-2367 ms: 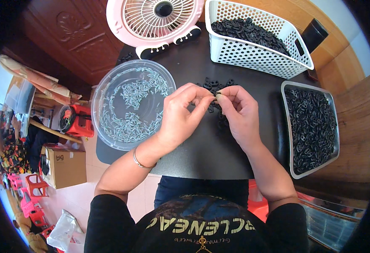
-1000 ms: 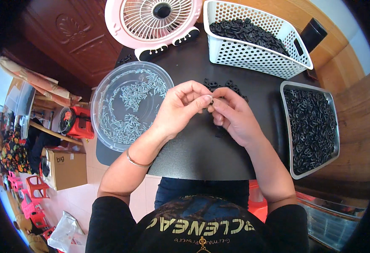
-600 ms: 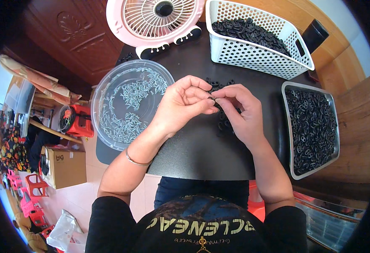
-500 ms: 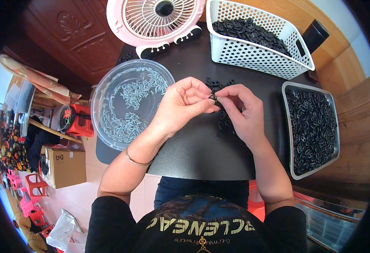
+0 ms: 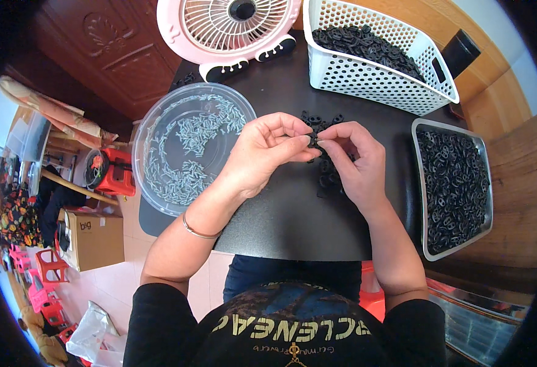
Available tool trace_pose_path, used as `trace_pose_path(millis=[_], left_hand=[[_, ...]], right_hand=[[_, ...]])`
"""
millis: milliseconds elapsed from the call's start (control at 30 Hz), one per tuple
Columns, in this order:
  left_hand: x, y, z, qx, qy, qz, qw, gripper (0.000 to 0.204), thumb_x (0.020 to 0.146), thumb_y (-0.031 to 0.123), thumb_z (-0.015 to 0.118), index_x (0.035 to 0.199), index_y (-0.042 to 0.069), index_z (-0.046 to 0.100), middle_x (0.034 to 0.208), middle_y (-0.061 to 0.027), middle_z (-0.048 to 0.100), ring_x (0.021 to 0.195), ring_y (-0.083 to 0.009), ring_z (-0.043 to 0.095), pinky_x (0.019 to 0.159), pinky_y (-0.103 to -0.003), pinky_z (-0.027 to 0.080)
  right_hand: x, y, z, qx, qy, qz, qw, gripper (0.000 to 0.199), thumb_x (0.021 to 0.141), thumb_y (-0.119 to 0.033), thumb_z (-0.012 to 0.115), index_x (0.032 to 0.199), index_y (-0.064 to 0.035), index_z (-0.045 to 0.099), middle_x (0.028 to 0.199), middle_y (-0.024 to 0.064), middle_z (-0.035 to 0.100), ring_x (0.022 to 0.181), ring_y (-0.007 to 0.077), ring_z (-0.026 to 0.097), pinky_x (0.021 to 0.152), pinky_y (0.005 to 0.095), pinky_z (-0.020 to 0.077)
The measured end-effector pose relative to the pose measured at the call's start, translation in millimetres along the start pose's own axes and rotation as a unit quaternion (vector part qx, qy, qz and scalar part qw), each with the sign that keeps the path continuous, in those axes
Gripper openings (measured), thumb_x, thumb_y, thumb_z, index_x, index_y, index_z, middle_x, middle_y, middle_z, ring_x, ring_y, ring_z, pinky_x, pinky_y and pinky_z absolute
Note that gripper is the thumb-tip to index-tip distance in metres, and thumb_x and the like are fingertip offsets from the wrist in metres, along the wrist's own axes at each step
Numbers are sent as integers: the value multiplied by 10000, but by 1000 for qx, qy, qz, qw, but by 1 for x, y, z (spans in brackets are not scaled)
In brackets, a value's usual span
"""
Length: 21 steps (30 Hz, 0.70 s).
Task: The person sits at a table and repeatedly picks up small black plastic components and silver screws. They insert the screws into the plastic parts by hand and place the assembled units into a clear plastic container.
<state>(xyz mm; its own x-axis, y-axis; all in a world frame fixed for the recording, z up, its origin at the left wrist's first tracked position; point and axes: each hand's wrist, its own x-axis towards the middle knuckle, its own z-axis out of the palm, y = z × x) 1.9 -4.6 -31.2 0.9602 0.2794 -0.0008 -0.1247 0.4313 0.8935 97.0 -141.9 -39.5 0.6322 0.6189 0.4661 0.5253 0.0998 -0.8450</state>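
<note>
My left hand (image 5: pixel 262 150) pinches a small black plastic part (image 5: pixel 313 140) between thumb and fingers, above the middle of the dark table. Against that part press the thumb and forefinger of my right hand (image 5: pixel 361 164); whether something tiny sits between them is too small to make out. Behind and under the fingers lies a loose pile of black plastic parts (image 5: pixel 329 178), partly hidden by my hands. Left of my left hand stands a round see-through tub (image 5: pixel 137 150), holding many small silvery screw-like pieces (image 5: pixel 196 136).
A pink fan (image 5: pixel 169 30) stands at the far left of the table (image 5: pixel 287 229). At the far right is a white perforated basket (image 5: pixel 372 92) of black parts; a metal tray (image 5: pixel 424 202) nearer right holds more. A cardboard box (image 5: pixel 100 241) and red stools (image 5: pixel 118 174) are on the floor.
Both hands stay nearly in place, with the fingertips shifted slightly around the black part. The whole view has moved a little.
</note>
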Motion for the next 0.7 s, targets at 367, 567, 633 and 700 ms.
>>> trace_pose_path(millis=[367, 567, 633, 700], left_hand=[[-2, -7, 4, 77, 28, 57, 995, 106, 781, -39, 556, 888, -39, 555, 783, -82, 614, 711, -138, 619, 677, -232, 521], [-5, -3, 11, 123, 58, 69, 988, 103, 790, -32, 548, 892, -39, 551, 774, -72, 609, 694, -118, 604, 693, -244, 519], [-2, -6, 7, 82, 41, 67, 994, 102, 797, -20, 548, 898, -32, 549, 787, -69, 608, 704, -114, 603, 695, -240, 518], [2, -9, 3, 32, 23, 59, 997, 104, 804, -9, 547, 908, -22, 544, 800, -64, 605, 711, -111, 603, 696, -235, 517]], right_hand=[[-3, 4, 4, 25, -2, 42, 999, 40, 763, -6, 591, 794, -6, 567, 720, 47, 568, 608, 91, 552, 545, 211, 430], [-3, 3, 4, 75, -13, 87, 993, 41, 797, -41, 575, 819, -7, 574, 743, 29, 577, 608, 65, 526, 555, 196, 418], [-2, 1, 3, 118, -22, 112, 986, 68, 813, -63, 564, 857, -15, 582, 759, 18, 577, 620, 58, 511, 562, 187, 410], [-1, 1, 1, 189, -26, 133, 973, 110, 829, -86, 550, 910, -24, 592, 781, 6, 575, 642, 50, 496, 572, 178, 400]])
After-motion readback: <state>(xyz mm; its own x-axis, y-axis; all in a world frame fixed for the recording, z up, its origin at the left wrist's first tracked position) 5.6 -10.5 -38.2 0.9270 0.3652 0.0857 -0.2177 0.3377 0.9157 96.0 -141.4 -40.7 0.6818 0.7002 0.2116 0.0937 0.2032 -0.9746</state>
